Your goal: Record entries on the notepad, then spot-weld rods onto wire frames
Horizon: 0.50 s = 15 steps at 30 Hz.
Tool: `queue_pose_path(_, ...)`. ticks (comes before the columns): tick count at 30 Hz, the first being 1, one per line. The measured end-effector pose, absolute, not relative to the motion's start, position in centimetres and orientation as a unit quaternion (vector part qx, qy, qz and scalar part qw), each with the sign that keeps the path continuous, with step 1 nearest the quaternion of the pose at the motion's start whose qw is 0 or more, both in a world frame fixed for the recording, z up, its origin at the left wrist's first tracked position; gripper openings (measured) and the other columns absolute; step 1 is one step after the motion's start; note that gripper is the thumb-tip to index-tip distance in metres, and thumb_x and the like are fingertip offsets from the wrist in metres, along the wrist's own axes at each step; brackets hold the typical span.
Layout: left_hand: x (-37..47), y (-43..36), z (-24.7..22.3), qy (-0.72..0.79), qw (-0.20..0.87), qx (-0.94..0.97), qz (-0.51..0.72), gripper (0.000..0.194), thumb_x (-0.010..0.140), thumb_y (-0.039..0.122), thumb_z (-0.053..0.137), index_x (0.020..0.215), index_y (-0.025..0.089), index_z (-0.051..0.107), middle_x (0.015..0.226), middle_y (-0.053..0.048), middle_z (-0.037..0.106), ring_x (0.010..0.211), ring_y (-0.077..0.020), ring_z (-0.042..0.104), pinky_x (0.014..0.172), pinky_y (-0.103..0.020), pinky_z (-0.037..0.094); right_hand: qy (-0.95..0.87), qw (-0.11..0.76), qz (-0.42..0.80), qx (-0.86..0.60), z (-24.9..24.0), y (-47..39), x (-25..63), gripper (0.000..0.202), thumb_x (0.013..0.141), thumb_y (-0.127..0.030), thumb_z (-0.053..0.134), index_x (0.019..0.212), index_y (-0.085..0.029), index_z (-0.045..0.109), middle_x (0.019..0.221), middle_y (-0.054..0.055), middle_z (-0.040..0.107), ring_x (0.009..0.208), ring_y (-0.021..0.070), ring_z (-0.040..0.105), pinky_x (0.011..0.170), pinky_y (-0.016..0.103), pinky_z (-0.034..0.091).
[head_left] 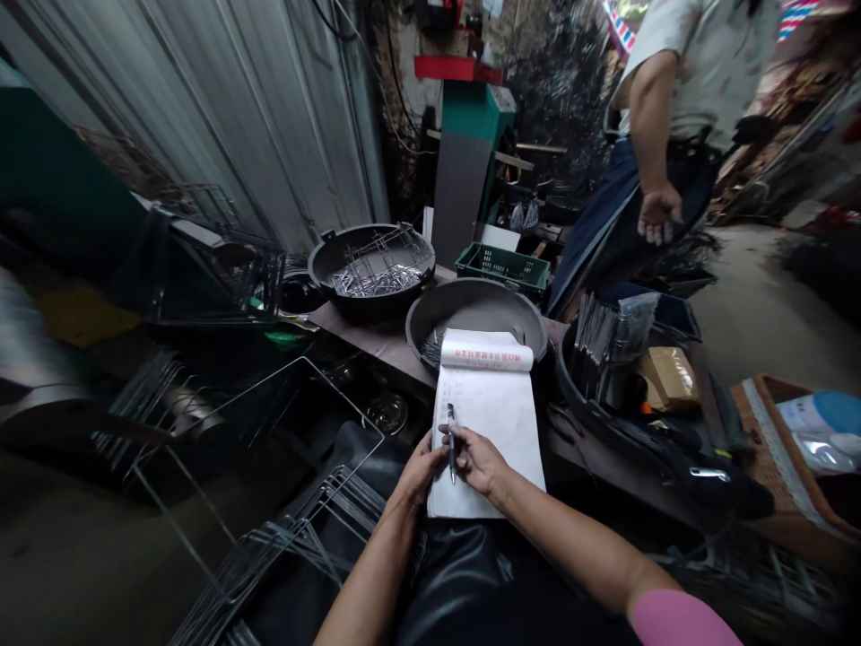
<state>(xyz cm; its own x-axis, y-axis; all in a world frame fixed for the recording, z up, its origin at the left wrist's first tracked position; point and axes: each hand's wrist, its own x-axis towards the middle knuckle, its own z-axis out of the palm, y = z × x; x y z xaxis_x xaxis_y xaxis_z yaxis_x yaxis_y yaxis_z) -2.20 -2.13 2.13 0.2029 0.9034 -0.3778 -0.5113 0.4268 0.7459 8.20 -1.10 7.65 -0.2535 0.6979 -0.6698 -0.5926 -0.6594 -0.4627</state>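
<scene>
A notepad (494, 422) with its top sheets folded over, showing red print, lies above my lap against the near side of a round dark pan (471, 305). My right hand (476, 459) rests over the page, its fingers closed on a dark pen (452, 449) with a silver end pointing toward me. At the pad's left edge is my left hand (422, 468), fingers wrapped round the edge. A few faint handwritten marks show near the top of the page.
Another pan (323, 274) holds metal pieces and a wire rack. Wire frames (296, 529) stand at my left. Behind the pans is a green crate (501, 262). At right are a tub (571, 381) with rods and a box, and a wicker basket (773, 467). A person (692, 90) stands beyond.
</scene>
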Motion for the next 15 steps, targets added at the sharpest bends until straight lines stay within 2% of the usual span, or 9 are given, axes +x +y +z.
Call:
queue_pose_path(5,-2.1,-2.2,2.4,0.405,0.742,0.245,0.476,0.054,0.055,0.026,0.073,0.103,0.016,0.051,0.082,-0.005,0.065,0.074,-0.0187,0.062,0.067,-0.027,0.046,-0.061,0.413,0.789,-0.450,7.5,-1.0,8.3,0.007,0.072,-0.014,0.056,0.075,-0.010,0.062,0.049,-0.001,0.054,0.032,0.0028,0.040,0.026,0.012,0.021)
queue_pose_path(15,-2.0,-2.2,2.3,0.402,0.748,0.236,0.472,0.057,0.053,0.020,0.073,0.105,0.014,0.052,0.090,-0.008,0.066,0.073,-0.0203,0.063,0.066,-0.028,0.047,-0.035,0.432,0.767,-0.474,8.6,-1.3,8.7,0.016,0.079,-0.012,0.044,0.074,-0.009,0.059,0.047,-0.002,0.053,0.029,0.0022,0.038,0.026,0.012,0.020)
